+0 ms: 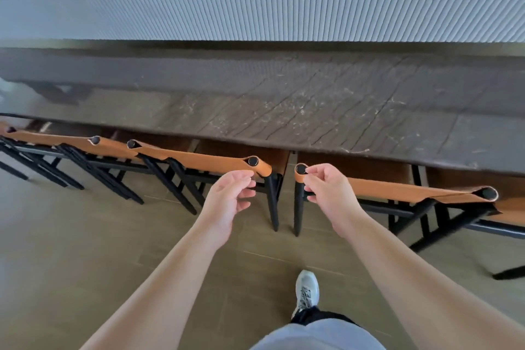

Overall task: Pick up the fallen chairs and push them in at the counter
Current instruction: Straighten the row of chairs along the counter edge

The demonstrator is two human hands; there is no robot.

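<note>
Several chairs with tan leather backrests and black frames stand upright, tucked under the dark stone counter [312, 111]. My left hand [227, 199] hovers just in front of the right end of the middle chair's backrest [199, 160]. Its fingers are loosely curled and hold nothing. My right hand [329, 190] is at the left end of the right chair's backrest [412, 193]. The thumb lies by the black post cap [300, 169], and the loosely curled fingers are not wrapped round anything.
A ribbed grey panel [284, 8] runs behind the counter. More chairs [71, 145] line up to the left. Tan floor tiles [71, 250] lie beneath me, with my grey sneaker [306, 290] and shorts at the bottom.
</note>
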